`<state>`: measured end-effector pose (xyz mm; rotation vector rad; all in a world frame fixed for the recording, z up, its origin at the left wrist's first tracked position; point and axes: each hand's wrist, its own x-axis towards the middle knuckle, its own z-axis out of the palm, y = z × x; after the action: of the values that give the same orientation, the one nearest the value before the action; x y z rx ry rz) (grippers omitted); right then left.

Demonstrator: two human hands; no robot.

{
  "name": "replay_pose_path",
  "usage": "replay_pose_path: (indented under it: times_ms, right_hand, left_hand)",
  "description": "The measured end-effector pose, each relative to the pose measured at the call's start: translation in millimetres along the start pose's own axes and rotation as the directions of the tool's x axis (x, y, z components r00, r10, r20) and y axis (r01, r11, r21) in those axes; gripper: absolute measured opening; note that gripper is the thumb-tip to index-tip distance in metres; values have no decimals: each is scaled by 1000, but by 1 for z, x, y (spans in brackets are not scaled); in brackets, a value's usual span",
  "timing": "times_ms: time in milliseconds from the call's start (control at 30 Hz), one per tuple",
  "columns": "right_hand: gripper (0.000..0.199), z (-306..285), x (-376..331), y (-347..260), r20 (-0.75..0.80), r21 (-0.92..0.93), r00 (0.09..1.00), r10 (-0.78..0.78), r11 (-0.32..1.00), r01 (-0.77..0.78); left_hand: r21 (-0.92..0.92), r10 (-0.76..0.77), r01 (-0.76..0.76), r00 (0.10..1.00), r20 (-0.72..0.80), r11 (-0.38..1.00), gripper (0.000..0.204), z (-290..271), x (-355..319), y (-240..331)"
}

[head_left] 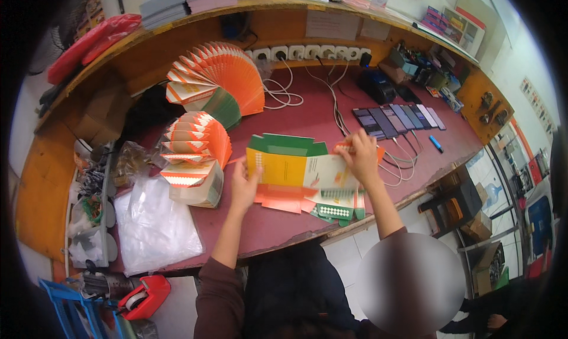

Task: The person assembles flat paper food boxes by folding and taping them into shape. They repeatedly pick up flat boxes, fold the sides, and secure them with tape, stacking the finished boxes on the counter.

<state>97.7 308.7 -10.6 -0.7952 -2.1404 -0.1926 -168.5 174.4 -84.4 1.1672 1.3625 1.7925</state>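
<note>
Two hands on one carton [287, 170], head view: left hand [243, 184] pinches its left end, right hand [360, 154] its upper right corner, over the surface [278, 124] (fanned stack [245, 81] beyond). Probably folding; next likely needs creasing flaps, both ends steady.

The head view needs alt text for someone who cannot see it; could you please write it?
A person's left hand and right hand hold an opened-out yellow, green and white carton over a red tabletop. Fanned orange stacks stand left; a row of phones lies right.
</note>
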Motion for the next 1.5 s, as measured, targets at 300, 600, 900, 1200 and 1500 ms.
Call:
replay_pose_path:
  times_ms: [300,600,900,1200,1500]
  right_hand:
    - [21,-20,7,-18,84,-75,990,-114,990,120]
    - [26,-23,22,0,288,0,957,34,999,-35]
    - [34,84,-52,29,400,-63,866,301,951,-301]
    - [30,90,-68,30,231,-127,946,228,971,-203]
    - [34,97,-66,33,282,-121,913,295,955,-271]
  left_hand:
    - [270,151,-127,986,-71,954,38,20,-28,-19]
    - [232,114,-106,993,-25,967,32,8,-17,-30]
    - [851,-3,185,978,-211,491,36,18,-18,-54]
    - [855,145,149,957,-251,496,34,25,-27,-66]
    - [851,154,153,953,-262,502,33,25,-29,-70]
